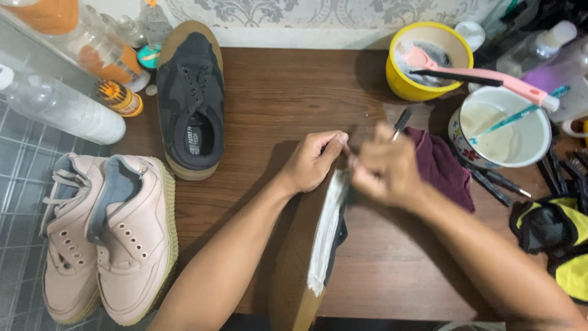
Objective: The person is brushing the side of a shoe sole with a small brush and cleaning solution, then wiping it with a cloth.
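- Dark brown wooden surface [275, 86] stands against a wall with grey patterned wallpaper; at the left edge a grey tiled floor [18, 178] shows.
- Left hand [313, 160] is closed on the toe end of a dark shoe with a tan sole and a white-coated sidewall [321, 236], which stands on its side at the near middle of the surface.
- Right hand [386, 171] is clamped around a thin dark-handled tool [402, 122], its tip at the shoe's edge; the hand is blurred.
- Risk, as I judge it: the shoe stands on a narrow edge, so a hard push could tip it and smear the white coat.
- White enamel bowl of pale liquid [505, 125] and yellow plastic bowl [429, 58], with a pink brush [484, 76] across it, stand near the right elbow; a wide arm move could spill them.
- Maroon cloth [444, 168] lies just beside the right hand.
- 2 pale pink sneakers [107, 239] lie partly over the left edge, and 1 black sneaker [190, 101] lies at the back.
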